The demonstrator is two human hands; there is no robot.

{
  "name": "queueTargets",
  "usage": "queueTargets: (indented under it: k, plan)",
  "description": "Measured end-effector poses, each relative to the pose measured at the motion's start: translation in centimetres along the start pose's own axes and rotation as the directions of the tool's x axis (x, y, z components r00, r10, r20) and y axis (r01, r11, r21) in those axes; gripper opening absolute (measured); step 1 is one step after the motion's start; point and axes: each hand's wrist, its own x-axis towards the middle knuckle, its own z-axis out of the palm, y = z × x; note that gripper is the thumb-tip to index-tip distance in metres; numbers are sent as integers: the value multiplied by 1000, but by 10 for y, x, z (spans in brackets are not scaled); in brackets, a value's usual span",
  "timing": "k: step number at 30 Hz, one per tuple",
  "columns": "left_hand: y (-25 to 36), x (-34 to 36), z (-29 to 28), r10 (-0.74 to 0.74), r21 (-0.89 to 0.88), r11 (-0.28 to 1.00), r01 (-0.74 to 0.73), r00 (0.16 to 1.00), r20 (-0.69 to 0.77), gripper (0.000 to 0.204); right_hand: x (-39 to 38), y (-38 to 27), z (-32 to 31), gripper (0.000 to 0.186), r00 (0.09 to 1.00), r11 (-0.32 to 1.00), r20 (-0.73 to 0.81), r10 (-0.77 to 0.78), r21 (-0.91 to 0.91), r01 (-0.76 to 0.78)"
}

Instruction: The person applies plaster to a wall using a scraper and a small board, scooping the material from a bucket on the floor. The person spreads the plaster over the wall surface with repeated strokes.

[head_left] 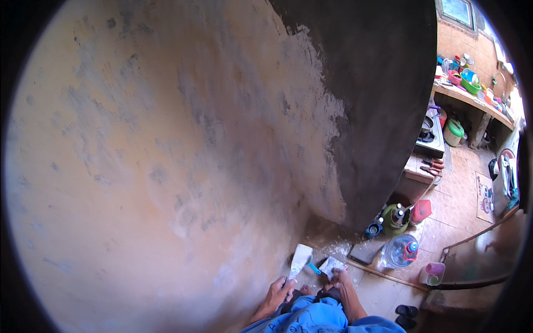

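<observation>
My left hand (277, 292) is closed round a putty knife, whose broad whitish blade (301, 256) points up and away from me. In my right hand (340, 276) I grip a flat, roughly square whitish piece (331, 265), smeared with white; its exact kind is unclear. Between the two lies a turquoise handle (315, 268), and I cannot tell what it belongs to. Both hands are low, in front of my blue shirt (316, 316). The patchy cream wall (166, 166) stands ahead and to the left, apart from the blade.
A dark grey wall section (383, 100) adjoins the cream one. To the right on the tiles are a green gas cylinder (396, 219), a large clear water bottle (398, 252) and a red container (422, 211). Black sandals (406, 316) lie lower right. Beyond are a stove (430, 139) and a cluttered counter (477, 102).
</observation>
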Motion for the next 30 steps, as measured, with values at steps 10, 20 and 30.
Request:
queueTargets:
  k: [10,20,30]
  plan:
    - [-16,1,-8,-29,-88,996,21,996,-85,30,-15,-7,-3,15,999,998,27,17,-62,-15]
    - [-51,3,-13,-89,-102,992,80,991,-96,27,-24,2,-9,18,999,991,-20,41,-128,-44]
    - [-69,-4,-26,-97,94,990,106,991,-95,29,1,30,-34,17,996,988,-51,71,-136,-78]
